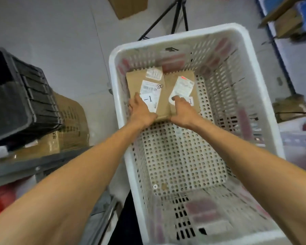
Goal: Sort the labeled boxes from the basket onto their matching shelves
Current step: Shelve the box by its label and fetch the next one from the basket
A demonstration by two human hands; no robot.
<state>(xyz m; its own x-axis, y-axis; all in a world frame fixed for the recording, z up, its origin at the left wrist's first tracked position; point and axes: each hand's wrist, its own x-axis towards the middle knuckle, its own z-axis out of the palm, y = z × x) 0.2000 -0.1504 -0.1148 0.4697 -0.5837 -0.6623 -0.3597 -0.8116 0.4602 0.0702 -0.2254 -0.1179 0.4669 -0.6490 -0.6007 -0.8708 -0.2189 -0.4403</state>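
Note:
Two flat brown cardboard boxes lie side by side at the far end of a white perforated basket. The left box carries white labels, one reading "-1" and a handwritten "80". The right box has a white label with a red mark. My left hand grips the near left edge of the left box, thumb on its top. My right hand grips the near edge of the right box, thumb pressed on its label. Both arms reach down into the basket.
Black stacked crates and a brown carton sit on a grey shelf at the left. A black tripod stands beyond the basket. Blue shelving with cartons runs along the right. Another carton lies on the floor.

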